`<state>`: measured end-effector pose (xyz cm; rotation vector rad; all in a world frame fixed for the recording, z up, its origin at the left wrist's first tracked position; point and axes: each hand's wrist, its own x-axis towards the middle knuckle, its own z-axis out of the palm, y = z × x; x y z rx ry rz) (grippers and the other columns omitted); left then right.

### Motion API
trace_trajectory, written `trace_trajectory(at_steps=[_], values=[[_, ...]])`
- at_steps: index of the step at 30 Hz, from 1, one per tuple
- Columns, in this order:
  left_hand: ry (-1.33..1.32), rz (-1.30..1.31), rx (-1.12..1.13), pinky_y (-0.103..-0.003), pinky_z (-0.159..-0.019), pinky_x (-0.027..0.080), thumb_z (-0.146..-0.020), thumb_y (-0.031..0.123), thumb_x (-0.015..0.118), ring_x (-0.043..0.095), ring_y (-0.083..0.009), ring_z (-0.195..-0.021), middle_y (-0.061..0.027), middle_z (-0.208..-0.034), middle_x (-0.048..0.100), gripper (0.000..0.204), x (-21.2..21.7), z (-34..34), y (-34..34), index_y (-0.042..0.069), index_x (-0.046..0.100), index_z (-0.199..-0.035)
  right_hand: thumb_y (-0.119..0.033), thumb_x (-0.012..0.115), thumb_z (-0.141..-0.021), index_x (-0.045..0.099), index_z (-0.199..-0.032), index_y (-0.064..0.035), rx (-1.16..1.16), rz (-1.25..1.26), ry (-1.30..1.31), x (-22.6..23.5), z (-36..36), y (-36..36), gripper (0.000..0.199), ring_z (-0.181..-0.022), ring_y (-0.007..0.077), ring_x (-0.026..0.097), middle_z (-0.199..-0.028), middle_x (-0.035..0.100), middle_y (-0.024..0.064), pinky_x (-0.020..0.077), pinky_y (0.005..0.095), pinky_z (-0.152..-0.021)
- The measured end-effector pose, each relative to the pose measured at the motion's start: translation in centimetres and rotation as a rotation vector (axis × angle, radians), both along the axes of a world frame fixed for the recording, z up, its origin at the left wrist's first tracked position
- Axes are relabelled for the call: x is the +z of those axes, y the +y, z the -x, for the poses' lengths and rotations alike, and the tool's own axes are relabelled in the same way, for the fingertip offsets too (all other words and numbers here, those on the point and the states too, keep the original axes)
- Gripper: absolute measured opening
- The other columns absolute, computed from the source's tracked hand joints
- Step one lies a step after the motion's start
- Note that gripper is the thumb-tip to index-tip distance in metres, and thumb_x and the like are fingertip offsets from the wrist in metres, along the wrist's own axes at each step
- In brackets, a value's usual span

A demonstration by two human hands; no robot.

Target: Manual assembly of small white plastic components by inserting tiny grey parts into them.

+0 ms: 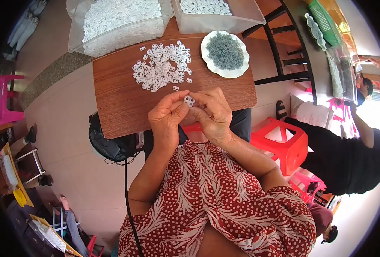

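A small white plastic piece with holes (pixel 189 101) is pinched between my two hands, just over the near edge of the wooden table. My left hand (pixel 167 115) grips its left side with thumb and forefinger. From the right, my right hand (pixel 213 115) closes on the same piece; whether its fingers also hold something smaller is hidden. Beyond my hands lies a loose heap of similar white pieces (pixel 162 66) on the table top (pixel 215 92). At the heap's right, a white scalloped plate (pixel 205 45) holds many small grey-green pins (pixel 225 51).
Behind the table stand two translucent bins (pixel 121 32) (pixel 241 21) of white pieces. A red stool (pixel 284 139) is at the right, with a person in black (pixel 344 154) beyond it. A black bag (pixel 108 139) and a dark cable (pixel 128 192) are at my left.
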<state>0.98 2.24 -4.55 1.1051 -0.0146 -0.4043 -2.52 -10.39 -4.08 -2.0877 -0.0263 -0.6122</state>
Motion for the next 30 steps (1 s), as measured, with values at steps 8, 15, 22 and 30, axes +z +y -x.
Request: trace_trajectory(at_steps=[8,15,22,30], values=[[0.001,0.092,0.068,-0.02,-0.073,0.047,-0.085,0.001,0.059,0.057,-0.0078,-0.079,-0.0065,-0.089,0.064,0.023,-0.1,0.9,-0.6,-0.006,0.059,-0.107,0.003,0.072,-0.061,0.064,-0.096,-0.0008,0.003,0.108,-0.071,-0.2,-0.1,-0.2,0.036,-0.076,0.0211,0.052,-0.088,0.059,0.0089,0.0452,0.0274,-0.061],[0.026,0.122,0.134,-0.02,-0.073,0.048,-0.085,0.002,0.059,0.058,-0.009,-0.078,-0.0071,-0.09,0.063,0.022,0.2,0.9,-0.7,-0.007,0.058,-0.105,0.001,0.071,-0.063,0.062,-0.098,-0.0004,0.014,0.115,-0.088,0.4,-0.5,0.2,0.036,-0.081,0.0234,0.052,-0.092,0.059,0.0092,0.0448,0.0293,-0.066],[-0.045,0.068,0.143,-0.019,-0.074,0.046,-0.085,0.0,0.058,0.057,-0.0081,-0.08,-0.0066,-0.091,0.063,0.022,0.9,0.9,-0.8,-0.007,0.058,-0.106,0.003,0.071,-0.063,0.063,-0.098,-0.0015,-0.006,0.014,-0.086,0.6,-0.3,0.3,0.036,-0.081,0.0208,0.052,-0.092,0.059,0.0081,0.0447,0.029,-0.065],[-0.064,0.023,0.085,-0.018,-0.074,0.044,-0.083,0.001,0.062,0.054,-0.0067,-0.079,-0.0036,-0.091,0.063,0.023,1.2,0.3,-0.8,-0.005,0.062,-0.105,0.006,0.071,-0.065,0.063,-0.101,-0.0017,-0.009,-0.031,-0.032,1.1,-0.1,-0.3,0.038,-0.081,0.0153,0.05,-0.093,0.057,0.0068,0.0437,0.0234,-0.065]])
